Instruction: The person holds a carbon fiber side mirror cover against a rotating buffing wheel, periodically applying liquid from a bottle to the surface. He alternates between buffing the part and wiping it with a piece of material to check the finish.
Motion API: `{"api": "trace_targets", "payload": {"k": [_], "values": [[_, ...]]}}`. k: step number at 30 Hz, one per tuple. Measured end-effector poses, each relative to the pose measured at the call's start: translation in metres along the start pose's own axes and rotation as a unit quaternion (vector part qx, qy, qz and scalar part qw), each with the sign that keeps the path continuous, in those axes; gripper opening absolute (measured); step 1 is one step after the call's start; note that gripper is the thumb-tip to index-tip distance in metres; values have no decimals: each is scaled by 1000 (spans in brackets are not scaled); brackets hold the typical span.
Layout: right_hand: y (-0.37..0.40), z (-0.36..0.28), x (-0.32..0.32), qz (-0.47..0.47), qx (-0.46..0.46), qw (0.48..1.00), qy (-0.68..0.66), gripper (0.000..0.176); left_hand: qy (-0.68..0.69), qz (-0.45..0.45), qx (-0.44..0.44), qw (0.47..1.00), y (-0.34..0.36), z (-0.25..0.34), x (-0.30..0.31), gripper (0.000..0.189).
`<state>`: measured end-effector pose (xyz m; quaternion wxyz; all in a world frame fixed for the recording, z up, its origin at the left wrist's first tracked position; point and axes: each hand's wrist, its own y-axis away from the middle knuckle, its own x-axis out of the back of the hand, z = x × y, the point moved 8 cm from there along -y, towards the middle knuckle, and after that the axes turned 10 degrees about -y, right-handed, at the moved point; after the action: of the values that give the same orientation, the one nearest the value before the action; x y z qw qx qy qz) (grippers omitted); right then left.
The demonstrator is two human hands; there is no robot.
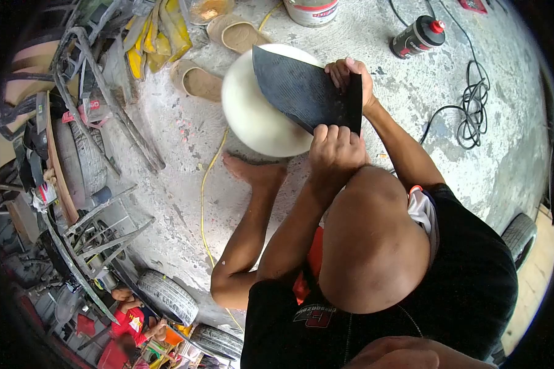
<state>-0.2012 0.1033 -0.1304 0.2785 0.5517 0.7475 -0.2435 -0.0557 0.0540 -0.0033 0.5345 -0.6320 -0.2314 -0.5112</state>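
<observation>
Both hands hold a dark, woven-textured panel (301, 83), pointed at its far left end and with a folded black flange at its right. My left hand (338, 149) is closed over the panel's lower right corner, knuckles upward. Around the upper right edge wraps my right hand (355, 79), its fingertips lying on the panel's face. Beneath the panel is a round white surface (246, 117), partly covered by it. My raised knee (375, 240) is close below the left hand.
Beige slippers (239, 35) and a paint can (312, 10) lie beyond the white round. To the right are a black bottle (417, 37) and a coiled black cable (472, 114). A yellow cord (204, 209) crosses the floor. Metal frames (111, 98), tyres (168, 296) and a person in red (129, 323) are at left.
</observation>
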Motion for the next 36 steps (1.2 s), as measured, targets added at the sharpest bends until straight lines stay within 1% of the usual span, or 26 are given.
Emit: {"api": "trace_targets", "payload": {"k": [4, 6, 7, 8, 9, 10, 11, 12, 13, 14, 16, 18, 19, 20, 22, 23, 25, 26, 28, 29, 31, 32, 33, 34, 35, 36], "values": [[5, 5, 11, -28, -6, 999, -26, 51, -6, -5, -2, 1000, -1, 2, -4, 26], [7, 6, 37, 79, -43, 995, 45, 49, 7, 10, -19, 1000, -5, 1, -8, 28], [11, -6, 42, 147, -47, 987, 50, 52, 3, 18, -18, 1000, -18, -5, 2, 28], [17, -19, 51, 218, -78, 970, 68, 57, 72, 39, 1, 997, -29, -19, 14, 29], [14, -35, 42, 158, -56, 985, -49, 64, 144, 58, 21, 988, -41, -36, 28, 30], [13, -71, 23, 94, 7, 994, -55, 66, 228, 68, 77, 968, -47, -61, 35, 39], [15, -109, -8, 82, 75, 993, -45, 65, 372, -46, 304, 876, -37, -91, 32, 35], [17, -139, -26, 69, 98, 993, 20, 66, 529, 0, 445, 722, -40, -107, 56, 30], [19, -161, -28, 85, 130, 987, 39, 69, 599, 114, 440, 660, -35, -132, 60, 32], [23, -178, -30, 118, 138, 980, 82, 68, 737, 170, 444, 481, -47, -134, 72, 36], [30, -192, -16, 128, 118, 974, 143, 62, 891, 136, 335, 275, -31, -156, 78, 34], [43, -187, -13, 120, 77, 977, 159, 55, 878, 162, 380, 243, -11, -156, 84, 35], [52, -178, -12, 121, 44, 980, 153, 49, 914, 130, 311, 228, -8, -154, 85, 41], [60, -169, -8, 135, 13, 974, 180, 44, 910, 146, 311, 232, 1, -157, 87, 40], [73, -151, -9, 143, -34, 965, 216, 36, 833, 232, 432, 256, 19, -159, 95, 39], [80, -145, -8, 143, -32, 966, 211, 36, 832, 232, 432, 261, 23, -161, 97, 39], [93, -131, -9, 131, -83, 959, 237, 31, 881, 206, 359, 229, 19, -155, 102, 38], [96, -128, -9, 132, -82, 959, 235, 31, 881, 204, 359, 230, 21, -154, 101, 38], [101, -126, -13, 136, -97, 958, 233, 28, 790, 277, 466, 287, 33, -161, 102, 43], [104, -122, -4, 133, -98, 958, 236, 29, 791, 273, 466, 288, 34, -160, 102, 43], [97, -129, -15, 129, -71, 955, 256, 29, 804, 294, 379, 351, 31, -163, 111, 42], [92, -135, -18, 121, -47, 952, 277, 29, 807, 290, 380, 346, 31, -158, 101, 42], [84, -132, -18, 86, -45, 958, 269, 41, 703, 277, 376, 536, 28, -155, 104, 32], [76, -133, -21, 91, -47, 956, 275, 41, 567, 252, 353, 701, 25, -148, 108, 25], [65, -140, -39, 53, 24, 955, 289, 50, 430, 67, 405, 804, 37, -144, 89, 16], [55, -147, -55, 12, 95, 949, 302, 58, 262, 53, 279, 922, 4, -119, 94, 19]]}}
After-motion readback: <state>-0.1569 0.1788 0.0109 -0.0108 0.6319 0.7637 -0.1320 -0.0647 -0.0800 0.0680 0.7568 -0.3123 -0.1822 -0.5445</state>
